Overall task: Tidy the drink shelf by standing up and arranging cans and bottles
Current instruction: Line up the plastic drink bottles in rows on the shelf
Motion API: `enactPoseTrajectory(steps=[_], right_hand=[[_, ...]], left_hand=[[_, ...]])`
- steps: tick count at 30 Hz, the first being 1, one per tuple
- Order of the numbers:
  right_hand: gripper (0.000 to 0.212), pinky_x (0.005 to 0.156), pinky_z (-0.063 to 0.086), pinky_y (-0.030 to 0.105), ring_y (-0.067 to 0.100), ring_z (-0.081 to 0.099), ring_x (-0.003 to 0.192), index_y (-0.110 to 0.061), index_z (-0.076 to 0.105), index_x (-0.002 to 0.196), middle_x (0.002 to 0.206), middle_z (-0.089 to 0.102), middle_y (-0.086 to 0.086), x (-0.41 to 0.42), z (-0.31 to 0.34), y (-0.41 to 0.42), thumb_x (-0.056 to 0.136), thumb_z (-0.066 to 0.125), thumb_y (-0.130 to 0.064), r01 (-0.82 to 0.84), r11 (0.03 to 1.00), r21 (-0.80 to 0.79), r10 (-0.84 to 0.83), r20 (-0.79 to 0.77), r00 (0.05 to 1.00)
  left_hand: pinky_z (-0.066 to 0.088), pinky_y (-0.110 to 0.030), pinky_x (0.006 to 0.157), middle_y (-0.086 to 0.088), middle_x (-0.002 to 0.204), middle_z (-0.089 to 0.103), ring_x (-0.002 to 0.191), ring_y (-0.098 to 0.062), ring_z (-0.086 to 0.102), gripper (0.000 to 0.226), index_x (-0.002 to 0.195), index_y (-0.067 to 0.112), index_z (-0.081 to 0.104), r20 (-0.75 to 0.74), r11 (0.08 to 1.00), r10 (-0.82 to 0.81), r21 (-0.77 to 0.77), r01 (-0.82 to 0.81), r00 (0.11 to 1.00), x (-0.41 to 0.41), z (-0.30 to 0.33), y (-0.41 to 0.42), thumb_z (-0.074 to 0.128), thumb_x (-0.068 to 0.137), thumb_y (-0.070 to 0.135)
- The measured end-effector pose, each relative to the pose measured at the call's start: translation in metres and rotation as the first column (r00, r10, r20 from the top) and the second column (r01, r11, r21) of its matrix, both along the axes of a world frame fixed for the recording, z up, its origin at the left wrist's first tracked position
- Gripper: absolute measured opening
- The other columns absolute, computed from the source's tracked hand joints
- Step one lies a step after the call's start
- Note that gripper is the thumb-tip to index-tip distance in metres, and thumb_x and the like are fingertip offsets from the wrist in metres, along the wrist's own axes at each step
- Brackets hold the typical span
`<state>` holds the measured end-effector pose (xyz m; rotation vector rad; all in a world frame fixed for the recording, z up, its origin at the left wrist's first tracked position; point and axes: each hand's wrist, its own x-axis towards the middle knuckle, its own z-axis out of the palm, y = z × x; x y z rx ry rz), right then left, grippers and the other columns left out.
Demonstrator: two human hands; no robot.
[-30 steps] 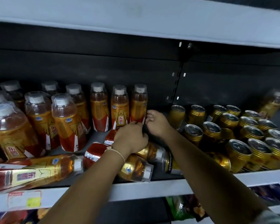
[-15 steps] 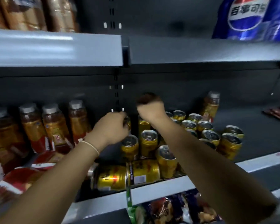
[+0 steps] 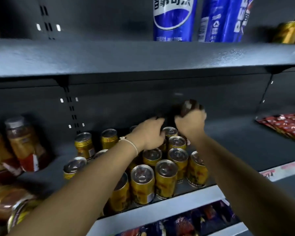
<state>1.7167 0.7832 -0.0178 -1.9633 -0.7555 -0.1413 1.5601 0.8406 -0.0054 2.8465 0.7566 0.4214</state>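
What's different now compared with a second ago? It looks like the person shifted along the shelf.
Both hands left the lying bottles and moved right to the gold cans. The right hand now holds a dark object raised above the cans; the left hand reaches among the back cans, what its fingers hold is hidden. Two cans that lay at the shelf edge half a second ago no longer show there. The standing bottles stay upright.

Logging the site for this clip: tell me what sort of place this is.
Probably a shop's drink aisle: metal shelving stocked with many identical gold cans, Pepsi bottles above, and price tags on the edge.
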Motion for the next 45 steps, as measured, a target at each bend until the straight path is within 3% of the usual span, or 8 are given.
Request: enactPoseTrajectory(steps=[2, 7, 15, 21, 26, 31, 37, 45], right_hand=[[0.079, 0.11, 0.035, 0.047, 0.042, 0.035, 0.134, -0.012, 0.037, 0.147, 0.143, 0.04, 0.021, 0.014, -0.006, -0.002, 0.078, 0.074, -0.024, 0.02, 1.0, 0.017, -0.019, -0.055, 0.998], [0.085, 0.111, 0.035, 0.045, 0.042, 0.035, 0.137, -0.007, 0.027, 0.152, 0.148, 0.038, 0.022, 0.04, -0.016, 0.003, 0.082, 0.073, -0.023, -0.007, 1.0, -0.016, 0.005, -0.141, 0.99], [0.074, 0.099, 0.05, 0.04, 0.034, 0.057, 0.121, -0.008, 0.047, 0.139, 0.13, 0.059, 0.016, 0.068, -0.024, 0.011, 0.08, 0.08, -0.035, -0.139, 0.977, -0.161, 0.1, -0.227, 0.969], [0.056, 0.081, 0.049, 0.031, 0.03, 0.064, 0.11, -0.005, 0.055, 0.126, 0.105, 0.062, 0.006, 0.07, -0.022, 0.006, 0.08, 0.083, -0.02, -0.138, 0.988, -0.061, 0.118, -0.259, 0.958], [0.066, 0.091, 0.044, 0.03, 0.028, 0.059, 0.119, -0.012, 0.049, 0.137, 0.128, 0.061, 0.01, 0.055, 0.002, 0.001, 0.082, 0.081, -0.03, -0.166, 0.983, 0.083, 0.173, -0.09, 0.981], [0.038, 0.082, 0.047, 0.031, 0.024, 0.064, 0.102, -0.023, 0.059, 0.111, 0.104, 0.064, 0.0, 0.03, 0.035, 0.003, 0.085, 0.073, -0.047, -0.178, 0.979, 0.097, 0.173, 0.064, 0.983], [0.037, 0.089, 0.057, 0.048, 0.027, 0.068, 0.093, -0.027, 0.054, 0.091, 0.102, 0.068, 0.004, -0.02, 0.049, 0.009, 0.078, 0.074, -0.056, -0.217, 0.944, 0.247, 0.254, -0.128, 0.959], [0.051, 0.061, 0.056, 0.03, 0.019, 0.072, 0.08, -0.02, 0.062, 0.114, 0.098, 0.071, 0.004, -0.114, 0.053, 0.023, 0.077, 0.08, -0.051, -0.316, 0.875, 0.367, 0.452, -0.383, 0.806]], left_hand=[[0.038, -0.042, 0.11, -0.011, 0.151, 0.039, 0.136, -0.03, 0.04, 0.053, 0.146, 0.014, 0.038, -0.013, 1.0, -0.004, 0.0, 0.004, 1.0, 0.018, -0.003, -0.002, 0.048, 0.097, 0.031], [0.032, -0.041, 0.115, -0.01, 0.155, 0.034, 0.14, -0.029, 0.035, 0.056, 0.149, 0.014, 0.034, -0.047, 1.0, 0.016, -0.015, -0.017, 0.999, 0.045, -0.009, -0.001, 0.048, 0.097, 0.03], [0.033, -0.041, 0.114, -0.009, 0.153, 0.037, 0.139, -0.029, 0.037, 0.055, 0.147, 0.014, 0.036, -0.05, 0.998, 0.041, -0.041, -0.043, 0.998, 0.047, -0.014, 0.002, 0.05, 0.096, 0.03], [0.034, -0.034, 0.113, -0.009, 0.153, 0.038, 0.139, -0.026, 0.038, 0.06, 0.151, 0.014, 0.031, -0.02, 0.995, 0.056, -0.086, -0.058, 0.998, 0.033, -0.014, 0.002, 0.052, 0.096, 0.031], [0.035, -0.032, 0.108, -0.009, 0.151, 0.042, 0.137, -0.026, 0.04, 0.061, 0.152, 0.016, 0.029, 0.016, 0.99, 0.07, -0.127, -0.068, 0.997, 0.016, -0.007, 0.003, 0.051, 0.097, 0.031], [0.031, -0.024, 0.106, -0.006, 0.152, 0.041, 0.138, -0.023, 0.039, 0.064, 0.152, 0.015, 0.029, 0.097, 0.979, 0.094, -0.189, -0.075, 0.991, -0.005, 0.002, 0.002, 0.053, 0.096, 0.037], [0.038, -0.027, 0.103, -0.003, 0.151, 0.042, 0.133, -0.022, 0.046, 0.074, 0.15, 0.018, 0.033, 0.15, 0.959, 0.125, -0.272, -0.081, 0.981, -0.041, 0.014, 0.004, 0.055, 0.09, 0.056], [0.049, -0.024, 0.073, 0.015, 0.087, 0.069, 0.079, 0.001, 0.064, 0.021, 0.091, 0.044, 0.061, 0.28, 0.87, 0.146, -0.493, 0.012, 0.949, -0.108, 0.02, -0.003, 0.068, 0.077, 0.058]])
